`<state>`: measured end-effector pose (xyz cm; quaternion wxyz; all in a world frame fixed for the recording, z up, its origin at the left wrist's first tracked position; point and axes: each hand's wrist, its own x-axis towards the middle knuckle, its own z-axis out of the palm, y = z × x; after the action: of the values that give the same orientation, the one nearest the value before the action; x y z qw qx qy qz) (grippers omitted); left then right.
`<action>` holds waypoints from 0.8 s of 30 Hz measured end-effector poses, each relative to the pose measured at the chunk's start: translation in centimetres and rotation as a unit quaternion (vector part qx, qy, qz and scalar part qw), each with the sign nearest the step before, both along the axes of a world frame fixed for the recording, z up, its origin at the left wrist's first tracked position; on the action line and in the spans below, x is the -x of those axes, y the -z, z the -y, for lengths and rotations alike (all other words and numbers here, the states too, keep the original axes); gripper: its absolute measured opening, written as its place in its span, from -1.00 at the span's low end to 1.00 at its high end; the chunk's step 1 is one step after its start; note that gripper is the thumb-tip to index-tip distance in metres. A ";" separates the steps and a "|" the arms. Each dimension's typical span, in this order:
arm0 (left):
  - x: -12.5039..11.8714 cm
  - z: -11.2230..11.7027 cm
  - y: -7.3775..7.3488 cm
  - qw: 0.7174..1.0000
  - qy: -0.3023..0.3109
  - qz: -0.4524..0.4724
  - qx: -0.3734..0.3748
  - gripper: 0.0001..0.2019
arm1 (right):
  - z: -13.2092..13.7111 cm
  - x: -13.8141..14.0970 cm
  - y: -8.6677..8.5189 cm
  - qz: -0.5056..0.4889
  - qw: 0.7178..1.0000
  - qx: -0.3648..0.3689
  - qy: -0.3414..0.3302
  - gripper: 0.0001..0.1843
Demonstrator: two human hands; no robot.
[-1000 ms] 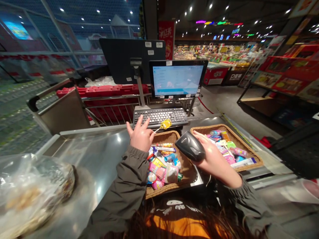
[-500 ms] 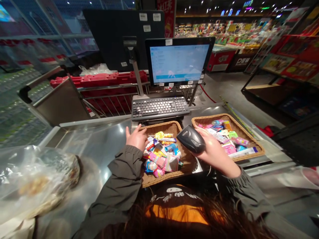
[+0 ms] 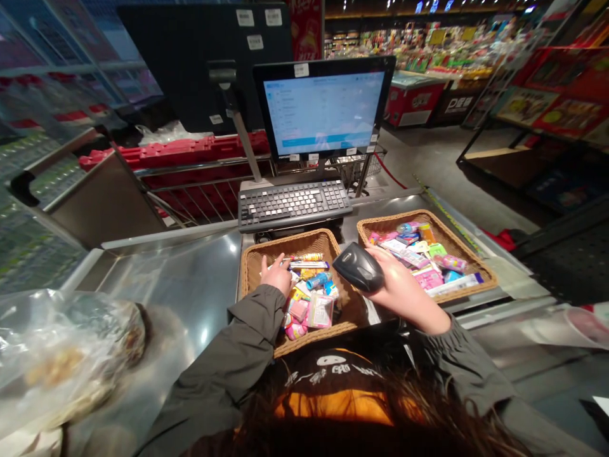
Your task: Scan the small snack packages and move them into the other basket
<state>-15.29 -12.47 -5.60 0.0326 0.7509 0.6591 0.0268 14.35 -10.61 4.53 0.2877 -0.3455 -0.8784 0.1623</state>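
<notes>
My left hand (image 3: 276, 275) reaches into the left wicker basket (image 3: 251, 255), fingers down among several small bright candy packets (image 3: 309, 298); what the fingers hold, if anything, is hidden. My right hand (image 3: 397, 289) grips a black handheld barcode scanner (image 3: 358, 266), held between the two baskets with its head tilted toward the left basket. The right wicker basket (image 3: 480, 274) holds more small packets (image 3: 428, 266).
A keyboard (image 3: 293, 204) and lit checkout screen (image 3: 322, 111) stand behind the baskets on the steel counter (image 3: 181, 285). A clear plastic bag of food (image 3: 61, 355) lies at the near left. Red shopping baskets (image 3: 181, 155) sit beyond a metal rail.
My left hand came down from above the keyboard, where it held a yellow lollipop, into the left basket; the lollipop is no longer raised. The right hand kept the scanner nearly still.
</notes>
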 end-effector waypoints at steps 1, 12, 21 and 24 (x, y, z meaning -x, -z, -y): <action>-0.2 -0.1 -0.3 1.000 0.001 -0.003 0.004 -0.88 | -0.1 -0.4 0.0 0.000 1.000 0.001 0.001 -0.55; -3.3 -0.8 -5.3 0.994 0.106 0.010 -0.023 -0.77 | -1.5 -10.1 0.4 -0.039 0.979 -0.021 0.200 -0.38; -14.5 -9.2 -6.7 0.967 0.247 0.035 -0.056 -0.73 | -2.3 -15.8 0.8 -0.086 0.942 -0.036 0.323 -0.32; -18.8 -12.2 -5.6 0.959 0.279 0.040 -0.036 -0.76 | -2.5 -17.2 1.1 -0.084 0.941 -0.027 0.328 -0.36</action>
<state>3.46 -0.28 -0.03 0.0381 0.9040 0.4201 0.0699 31.50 -8.08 3.40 0.4069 -0.5913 -0.6933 0.0634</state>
